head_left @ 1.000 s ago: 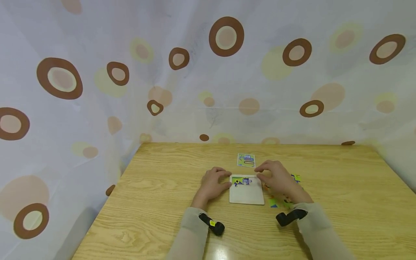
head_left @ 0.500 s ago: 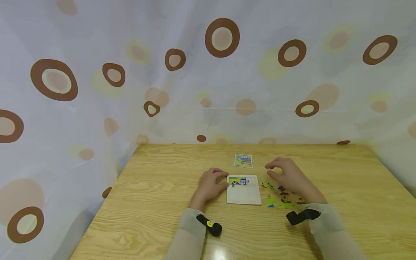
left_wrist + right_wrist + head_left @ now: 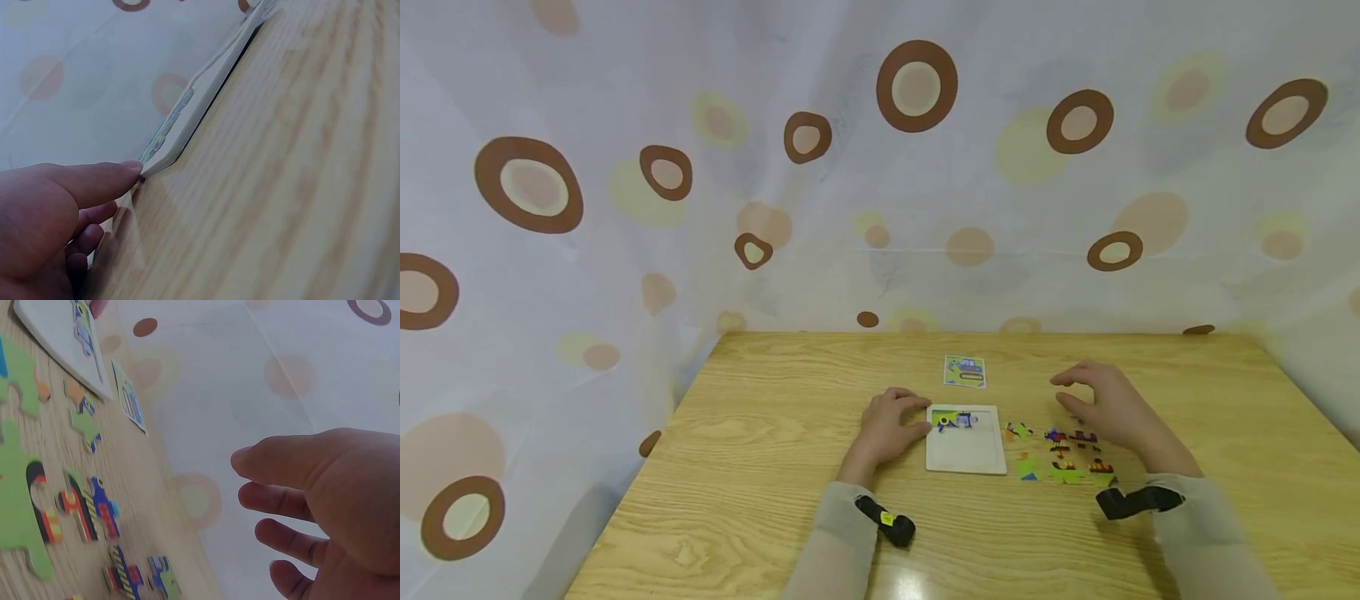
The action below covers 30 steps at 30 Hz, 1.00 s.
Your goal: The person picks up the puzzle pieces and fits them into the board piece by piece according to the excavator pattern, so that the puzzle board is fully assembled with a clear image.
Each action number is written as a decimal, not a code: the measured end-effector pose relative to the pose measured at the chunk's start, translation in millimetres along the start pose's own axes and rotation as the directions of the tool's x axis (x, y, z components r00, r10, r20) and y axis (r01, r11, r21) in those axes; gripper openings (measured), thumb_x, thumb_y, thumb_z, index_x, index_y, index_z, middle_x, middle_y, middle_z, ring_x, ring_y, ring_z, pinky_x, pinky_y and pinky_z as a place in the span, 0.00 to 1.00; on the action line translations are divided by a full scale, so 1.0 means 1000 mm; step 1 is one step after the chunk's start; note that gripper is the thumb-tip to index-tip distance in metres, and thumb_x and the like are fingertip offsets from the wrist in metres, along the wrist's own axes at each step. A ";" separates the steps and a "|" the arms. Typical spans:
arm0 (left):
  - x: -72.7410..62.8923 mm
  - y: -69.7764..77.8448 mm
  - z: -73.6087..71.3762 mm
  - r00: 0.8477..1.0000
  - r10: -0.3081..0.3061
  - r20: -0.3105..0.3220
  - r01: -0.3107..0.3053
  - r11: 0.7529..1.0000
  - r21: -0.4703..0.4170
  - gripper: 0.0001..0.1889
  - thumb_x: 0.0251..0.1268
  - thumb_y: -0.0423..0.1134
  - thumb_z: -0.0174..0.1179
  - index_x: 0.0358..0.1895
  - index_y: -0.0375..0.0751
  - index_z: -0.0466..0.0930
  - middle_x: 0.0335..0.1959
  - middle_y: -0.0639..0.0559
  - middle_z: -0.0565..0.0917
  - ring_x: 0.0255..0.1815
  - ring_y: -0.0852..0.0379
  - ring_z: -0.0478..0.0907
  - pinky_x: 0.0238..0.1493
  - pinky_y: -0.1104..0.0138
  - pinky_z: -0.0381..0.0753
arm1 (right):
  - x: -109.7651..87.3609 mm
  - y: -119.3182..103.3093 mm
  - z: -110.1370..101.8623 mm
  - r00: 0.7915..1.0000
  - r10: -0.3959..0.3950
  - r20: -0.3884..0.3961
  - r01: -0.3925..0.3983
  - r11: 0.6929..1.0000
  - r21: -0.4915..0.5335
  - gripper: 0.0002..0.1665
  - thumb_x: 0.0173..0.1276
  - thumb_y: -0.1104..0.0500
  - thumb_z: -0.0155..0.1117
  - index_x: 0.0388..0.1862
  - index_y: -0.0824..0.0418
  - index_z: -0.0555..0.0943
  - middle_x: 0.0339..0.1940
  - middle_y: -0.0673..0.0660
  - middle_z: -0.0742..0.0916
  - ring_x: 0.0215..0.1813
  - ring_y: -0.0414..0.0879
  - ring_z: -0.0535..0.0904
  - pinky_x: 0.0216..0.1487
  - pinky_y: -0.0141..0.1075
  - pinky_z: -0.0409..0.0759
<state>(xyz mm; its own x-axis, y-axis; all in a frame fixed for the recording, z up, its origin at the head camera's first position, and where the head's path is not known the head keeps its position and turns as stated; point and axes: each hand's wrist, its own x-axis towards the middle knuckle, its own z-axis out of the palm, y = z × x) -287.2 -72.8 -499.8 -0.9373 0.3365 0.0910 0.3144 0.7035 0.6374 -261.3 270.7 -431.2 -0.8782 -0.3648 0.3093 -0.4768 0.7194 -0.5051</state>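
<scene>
My left hand (image 3: 890, 427) rests beside a white puzzle tray (image 3: 964, 454), its index finger and thumb touching the left edge. In the left wrist view, the straight thumb (image 3: 109, 181) meets the tray's corner. A few joined puzzle pieces (image 3: 953, 420) line the tray's upper left. My right hand (image 3: 1108, 407) hovers over the far side of several loose puzzle pieces (image 3: 1066, 472), with a gap between thumb and fingers. Nothing shows between the fingers in the right wrist view, where the loose pieces (image 3: 19, 487) lie to the left, green, blue and red.
A small picture card (image 3: 965, 372) with a digger on it lies behind the tray. The wooden table (image 3: 760, 433) ends at a white cloth backdrop (image 3: 835, 192) with brown and yellow circles. Black wrist cameras (image 3: 1138, 501) sit at both cuffs.
My right hand has moved from the tray's upper right corner rightward over the loose pieces, uncovering several of them. The left hand has stayed at the tray's left edge.
</scene>
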 end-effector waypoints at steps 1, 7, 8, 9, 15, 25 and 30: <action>0.000 0.000 0.000 1.000 -0.001 0.000 0.001 1.000 0.002 0.19 0.68 0.47 0.63 0.61 0.52 0.81 0.63 0.50 0.73 0.64 0.45 0.66 0.64 0.48 0.61 | -0.002 0.002 -0.001 1.000 0.005 -0.002 -0.005 1.000 0.000 0.14 0.68 0.66 0.65 0.51 0.68 0.83 0.49 0.65 0.84 0.52 0.65 0.77 0.50 0.61 0.75; -0.003 0.005 -0.003 1.000 0.008 -0.006 -0.008 1.000 -0.012 0.19 0.67 0.45 0.64 0.60 0.50 0.82 0.62 0.49 0.73 0.64 0.44 0.66 0.63 0.47 0.61 | -0.008 0.015 -0.002 0.999 0.048 0.016 -0.048 0.999 0.011 0.16 0.70 0.65 0.64 0.54 0.70 0.82 0.51 0.67 0.82 0.55 0.68 0.75 0.51 0.63 0.74; -0.004 0.006 -0.004 1.000 0.007 -0.004 -0.007 1.000 -0.014 0.19 0.67 0.45 0.64 0.60 0.50 0.82 0.62 0.49 0.73 0.64 0.44 0.66 0.63 0.46 0.61 | -0.008 0.016 -0.001 0.998 0.054 0.019 -0.055 0.998 0.011 0.16 0.70 0.65 0.64 0.54 0.70 0.81 0.51 0.67 0.82 0.55 0.68 0.75 0.51 0.63 0.74; -0.004 0.006 -0.004 1.000 0.006 -0.002 -0.006 1.000 -0.017 0.19 0.67 0.45 0.64 0.60 0.50 0.81 0.62 0.49 0.73 0.64 0.43 0.65 0.63 0.46 0.61 | -0.009 0.018 -0.001 0.998 0.061 0.022 -0.061 0.998 0.012 0.16 0.70 0.65 0.64 0.55 0.70 0.81 0.51 0.67 0.81 0.55 0.68 0.75 0.51 0.63 0.73; -0.004 0.004 -0.002 1.000 -0.003 0.003 0.003 1.000 -0.002 0.19 0.68 0.47 0.63 0.61 0.51 0.81 0.63 0.50 0.73 0.65 0.44 0.65 0.64 0.47 0.61 | -0.012 0.023 0.001 0.996 0.079 0.031 -0.079 0.997 0.016 0.17 0.70 0.64 0.64 0.55 0.70 0.81 0.51 0.66 0.82 0.55 0.67 0.75 0.50 0.63 0.74; -0.004 0.006 -0.003 1.000 -0.005 -0.011 0.005 1.000 -0.017 0.19 0.67 0.46 0.64 0.61 0.51 0.81 0.63 0.50 0.73 0.65 0.44 0.65 0.64 0.47 0.60 | -0.013 0.035 0.001 0.990 0.116 0.079 -0.118 0.993 0.015 0.18 0.70 0.66 0.62 0.58 0.71 0.79 0.55 0.70 0.80 0.58 0.69 0.73 0.54 0.64 0.72; -0.005 0.006 -0.004 1.000 -0.008 -0.008 0.008 1.000 -0.018 0.19 0.67 0.45 0.64 0.61 0.50 0.81 0.62 0.50 0.73 0.65 0.44 0.65 0.64 0.46 0.60 | -0.016 0.038 0.003 0.986 0.144 0.090 -0.146 0.989 0.020 0.19 0.70 0.67 0.61 0.58 0.71 0.79 0.58 0.72 0.79 0.60 0.72 0.71 0.56 0.66 0.69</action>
<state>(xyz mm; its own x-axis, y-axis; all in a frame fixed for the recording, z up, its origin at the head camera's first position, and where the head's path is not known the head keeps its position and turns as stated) -281.5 -72.1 -493.4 -0.9408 0.3260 0.0922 0.3047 0.6949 0.6514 -266.0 302.0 -457.7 -0.9374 -0.3096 0.1597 -0.3443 0.7532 -0.5606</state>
